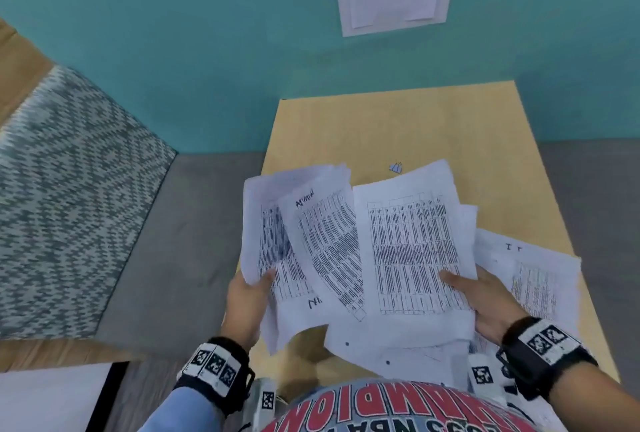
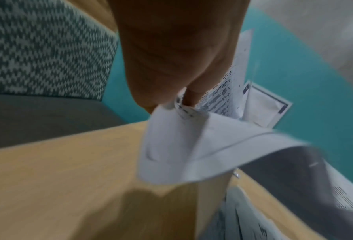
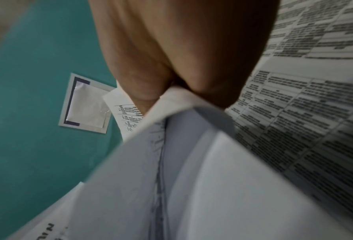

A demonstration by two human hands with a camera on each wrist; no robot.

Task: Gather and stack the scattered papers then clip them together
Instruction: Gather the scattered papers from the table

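Nearest the body, loose white printed sheets [image 1: 398,352] lie on the pale wooden table [image 1: 450,127]; more spread at the right edge [image 1: 540,279]. Above them the left hand [image 1: 247,296] pinches one fanned bundle of table-printed white papers [image 1: 298,241], thumb on top, and the right hand [image 1: 491,303] clamps a second bundle [image 1: 412,248] likewise. The bundles should probably be merged, then their edges tapped square on the table. Farther off, apart from the papers, waits the small blue binder clip [image 1: 396,167].

light wooden table [image 1: 433,127], small binder clip [image 1: 396,167], printed sheets [image 1: 540,279] at right
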